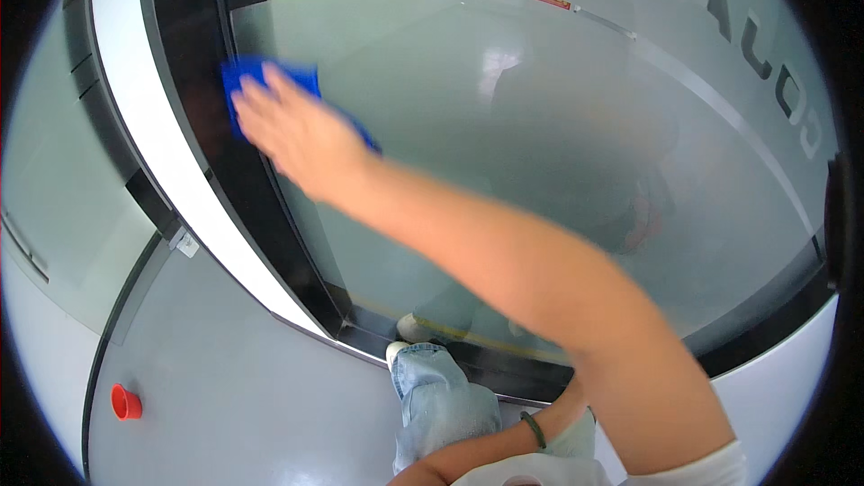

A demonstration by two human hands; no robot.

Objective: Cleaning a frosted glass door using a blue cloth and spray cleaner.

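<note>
My right hand (300, 131) lies spread over a blue cloth (306, 75), pressing it flat against the left side of a large glass panel (418, 88). The cloth reaches onto the black frame (192, 81) beside the glass, and one fold of it shows past the wrist. Hand and cloth are slightly blurred. My right arm stretches across the view from the lower right. Below it my left forearm (472, 449) crosses my body, with a dark green bracelet (533, 428) at the wrist. My left hand is hidden behind the right arm.
A white strip (128, 34) borders the black frame on the left. A small red cup-like container (126, 402) sits on the grey floor (256, 405). A dark handle-like part (837, 223) is at the right rim. Large letters (757, 47) mark the glass, which carries reflections.
</note>
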